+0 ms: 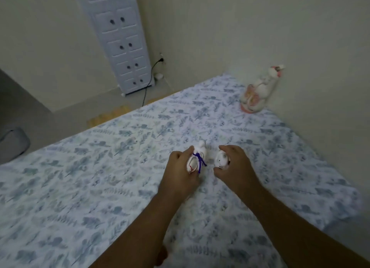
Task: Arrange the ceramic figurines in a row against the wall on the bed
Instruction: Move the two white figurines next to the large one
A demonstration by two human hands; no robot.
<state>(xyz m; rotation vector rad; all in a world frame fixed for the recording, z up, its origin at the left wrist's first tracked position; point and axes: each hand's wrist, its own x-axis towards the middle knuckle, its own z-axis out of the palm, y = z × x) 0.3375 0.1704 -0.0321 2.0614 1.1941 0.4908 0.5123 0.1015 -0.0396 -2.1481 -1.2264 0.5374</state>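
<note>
One pink-trimmed figurine (258, 91) stands by the wall at the bed's (80, 177) far corner; left hand (180, 167) clasps a purple-ribboned figurine (197, 159), right hand (234, 165) another white figurine (220, 160), both unplaced.

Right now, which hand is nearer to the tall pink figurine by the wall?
Right. The right hand is nearer the tall pink figurine, below it; the left hand sits farther left.

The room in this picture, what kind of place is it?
Most likely a bedroom in a home: a bed with a leaf-print sheet stands in the corner against plain walls, a tall white cabinet stands on the floor, and a cord runs to a wall socket.
</note>
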